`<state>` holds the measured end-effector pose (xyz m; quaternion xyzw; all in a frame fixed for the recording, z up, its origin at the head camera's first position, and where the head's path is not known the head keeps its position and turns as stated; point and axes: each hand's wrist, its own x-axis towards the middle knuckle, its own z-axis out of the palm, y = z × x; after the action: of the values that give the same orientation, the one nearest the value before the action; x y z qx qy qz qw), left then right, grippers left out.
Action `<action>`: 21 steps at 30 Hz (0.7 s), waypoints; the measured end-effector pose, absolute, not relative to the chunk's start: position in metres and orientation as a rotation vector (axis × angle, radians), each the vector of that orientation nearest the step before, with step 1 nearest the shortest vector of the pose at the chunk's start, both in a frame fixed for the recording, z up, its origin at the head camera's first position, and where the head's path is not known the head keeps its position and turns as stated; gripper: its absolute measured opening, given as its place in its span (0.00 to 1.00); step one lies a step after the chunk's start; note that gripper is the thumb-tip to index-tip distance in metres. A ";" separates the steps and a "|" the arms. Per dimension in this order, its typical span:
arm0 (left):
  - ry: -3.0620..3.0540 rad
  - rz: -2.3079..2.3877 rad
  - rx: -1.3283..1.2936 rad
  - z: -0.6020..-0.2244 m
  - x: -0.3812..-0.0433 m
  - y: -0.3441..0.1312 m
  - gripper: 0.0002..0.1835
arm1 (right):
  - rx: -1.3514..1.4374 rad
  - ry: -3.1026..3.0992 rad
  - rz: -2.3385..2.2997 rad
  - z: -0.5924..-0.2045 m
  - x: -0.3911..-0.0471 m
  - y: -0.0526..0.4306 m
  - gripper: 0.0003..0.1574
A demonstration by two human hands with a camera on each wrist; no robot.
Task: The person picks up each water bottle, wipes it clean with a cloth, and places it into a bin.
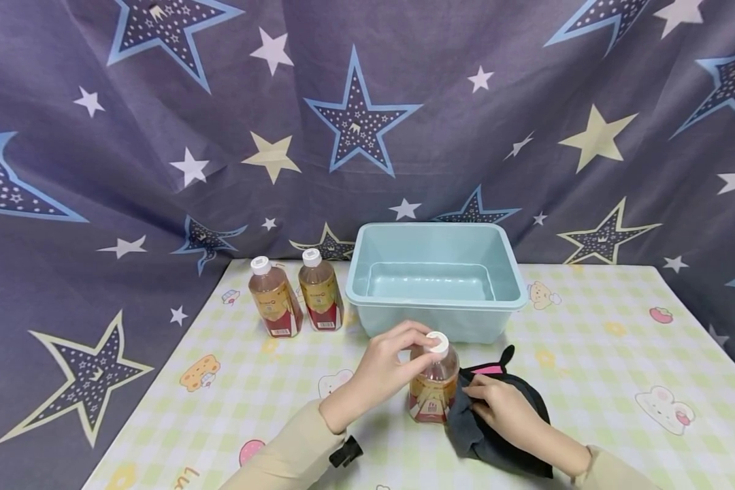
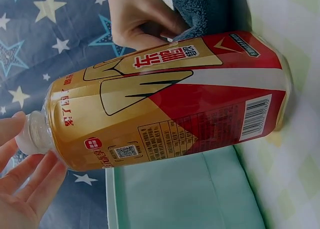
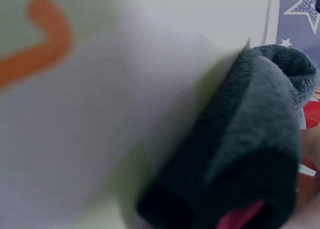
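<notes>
A drink bottle (image 1: 431, 395) with a gold and red label stands upright on the table, just in front of the light blue bin. My left hand (image 1: 386, 364) holds it by its white cap (image 1: 437, 344), thumb and fingers round the cap. In my right hand (image 1: 510, 414) is a bunched dark grey cloth (image 1: 465, 425) with black edging and a pink patch, pinched close against the bottle's right side. The left wrist view shows the bottle label (image 2: 165, 99) large, with the cloth (image 2: 207, 11) behind it. Folded cloth (image 3: 240, 134) fills much of the right wrist view, where the right hand is mostly hidden.
Behind the bottle sits the light blue plastic bin (image 1: 435, 316), nothing visible inside. Two similar bottles, one at the left (image 1: 275, 303) and another bottle (image 1: 321, 296) beside it, stand left of the bin. A checked tablecloth (image 1: 588, 381) covers the table; a starry curtain (image 1: 355, 197) hangs behind.
</notes>
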<state>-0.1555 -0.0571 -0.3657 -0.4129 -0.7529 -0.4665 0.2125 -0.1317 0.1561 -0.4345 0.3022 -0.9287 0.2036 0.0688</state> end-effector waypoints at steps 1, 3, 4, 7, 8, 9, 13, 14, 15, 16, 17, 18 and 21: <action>-2.087 -1.292 -1.149 -0.366 -0.156 -0.057 0.06 | 0.905 -2.792 0.643 -0.432 -0.132 0.157 0.11; -2.080 -1.286 -1.152 -0.366 -0.156 -0.057 0.06 | 0.901 -2.770 0.706 -0.426 -0.131 0.158 0.12; -2.080 -1.285 -1.152 -0.366 -0.156 -0.057 0.06 | 0.890 -2.759 0.742 -0.423 -0.131 0.158 0.12; -2.079 -1.288 -1.151 -0.366 -0.156 -0.057 0.06 | 0.861 -2.700 0.836 -0.411 -0.129 0.158 0.14; -2.081 -1.289 -1.149 -0.366 -0.156 -0.057 0.06 | 0.852 -2.675 0.863 -0.408 -0.128 0.158 0.14; -2.081 -1.288 -1.148 -0.366 -0.156 -0.058 0.06 | 0.840 -2.650 0.885 -0.404 -0.127 0.158 0.15; -2.077 -1.294 -1.149 -0.366 -0.156 -0.058 0.06 | 0.808 -2.529 0.897 -0.391 -0.124 0.157 0.17; -2.076 -1.297 -1.150 -0.366 -0.156 -0.058 0.06 | 0.808 -2.498 0.890 -0.388 -0.123 0.156 0.18; -2.075 -1.301 -1.152 -0.366 -0.156 -0.057 0.06 | 0.812 -2.469 0.885 -0.386 -0.123 0.156 0.18; -2.074 -1.305 -1.153 -0.366 -0.156 -0.057 0.06 | 0.816 -2.448 0.886 -0.384 -0.122 0.156 0.19; -2.072 -1.305 -1.154 -0.366 -0.156 -0.057 0.06 | 0.822 -2.429 0.886 -0.382 -0.122 0.156 0.19; -2.072 -1.306 -1.153 -0.366 -0.156 -0.058 0.06 | 0.828 -2.414 0.886 -0.380 -0.122 0.155 0.19; -2.072 -1.306 -1.152 -0.366 -0.156 -0.057 0.06 | 0.840 -2.393 0.889 -0.377 -0.121 0.155 0.20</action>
<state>-0.1561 -0.0573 -0.3664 -0.4157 -0.7475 -0.4711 0.2158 -0.1208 0.1548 -0.3771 0.3047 -0.8675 0.3223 0.2252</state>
